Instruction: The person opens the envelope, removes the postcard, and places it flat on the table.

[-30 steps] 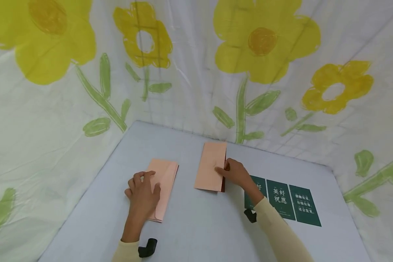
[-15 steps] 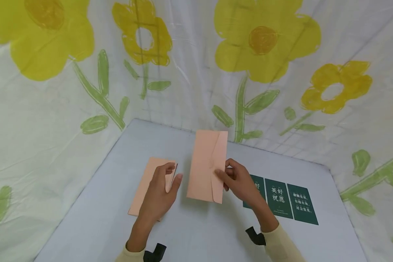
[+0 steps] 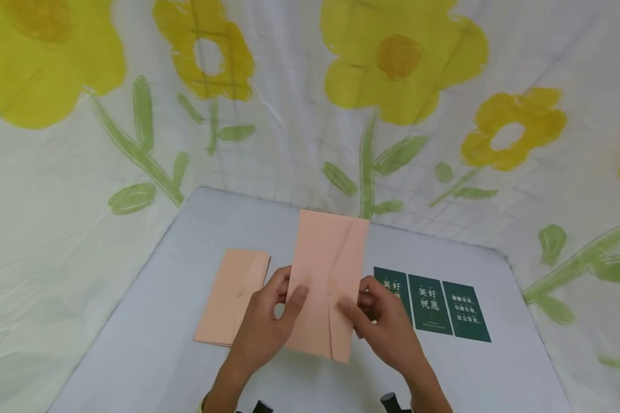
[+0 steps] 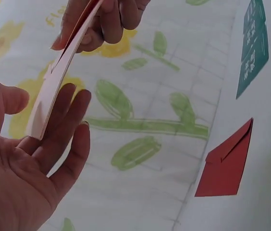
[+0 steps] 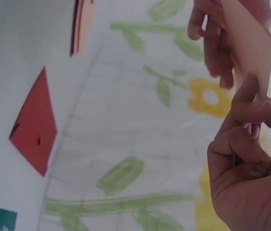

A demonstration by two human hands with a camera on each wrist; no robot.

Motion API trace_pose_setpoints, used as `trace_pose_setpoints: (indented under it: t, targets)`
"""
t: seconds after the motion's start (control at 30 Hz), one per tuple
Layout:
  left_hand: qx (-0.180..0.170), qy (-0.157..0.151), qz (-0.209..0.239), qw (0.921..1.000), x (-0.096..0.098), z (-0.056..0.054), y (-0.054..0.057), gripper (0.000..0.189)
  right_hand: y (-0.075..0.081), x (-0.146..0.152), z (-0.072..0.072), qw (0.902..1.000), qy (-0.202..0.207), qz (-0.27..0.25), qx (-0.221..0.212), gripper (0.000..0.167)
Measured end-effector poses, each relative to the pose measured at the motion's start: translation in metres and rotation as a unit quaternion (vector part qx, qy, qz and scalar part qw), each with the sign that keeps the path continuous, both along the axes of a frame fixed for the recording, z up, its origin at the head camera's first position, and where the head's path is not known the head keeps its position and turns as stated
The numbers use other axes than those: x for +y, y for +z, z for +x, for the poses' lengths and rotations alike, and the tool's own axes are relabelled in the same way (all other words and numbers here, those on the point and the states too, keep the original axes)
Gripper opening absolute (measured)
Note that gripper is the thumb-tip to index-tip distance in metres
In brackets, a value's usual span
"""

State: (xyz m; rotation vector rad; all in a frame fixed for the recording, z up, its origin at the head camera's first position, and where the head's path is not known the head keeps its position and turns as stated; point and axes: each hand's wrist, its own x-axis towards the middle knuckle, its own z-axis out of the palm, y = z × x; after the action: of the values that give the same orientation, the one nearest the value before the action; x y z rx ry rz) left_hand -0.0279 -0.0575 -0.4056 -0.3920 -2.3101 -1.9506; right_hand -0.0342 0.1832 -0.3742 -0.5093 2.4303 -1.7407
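A pink envelope (image 3: 320,252) with its flap side showing is held up over the table, tilted. My right hand (image 3: 390,330) pinches its right edge, thumb on the front and curled fingers behind. At the left edge, my left hand (image 3: 260,324) has its thumb over the front in the head view. In the left wrist view that thumb stands off the paper, and the loosely extended left fingers (image 4: 70,130) lie behind the envelope's lower edge. A red envelope (image 4: 227,163) lies on the table, hidden in the head view behind the raised pink one.
A small stack of pink envelopes (image 3: 222,304) lies to the left on the pale table (image 3: 144,350). Three green cards with white writing (image 3: 467,330) lie in a row at right. A flower-printed curtain (image 3: 284,149) hangs along the back and sides.
The right hand has lifted the pink envelope off the table, turned it flap side into view and brought it closer. The left hand has left the stack and moved right to the envelope's left edge.
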Motion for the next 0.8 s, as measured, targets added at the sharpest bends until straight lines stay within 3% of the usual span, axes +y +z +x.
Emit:
trace_pose_setpoints:
  t: [0.27, 0.5, 0.8]
  targets:
    - [0.028, -0.029, 0.076, 0.9963, 0.013, 0.007, 0.008, 0.022, -0.005, -0.001, 0.021, 0.9935, -0.089, 0.011, 0.069, 0.015]
    - [0.059, -0.016, 0.06, 0.9963, 0.021, 0.01, 0.004, 0.02, -0.011, -0.01, 0.032, 0.9779, -0.167, 0.059, 0.112, 0.018]
    - [0.098, 0.013, 0.03, 0.9946, 0.028, 0.014, 0.008, 0.021, -0.011, -0.022, 0.039, 0.9518, -0.205, 0.161, 0.162, 0.064]
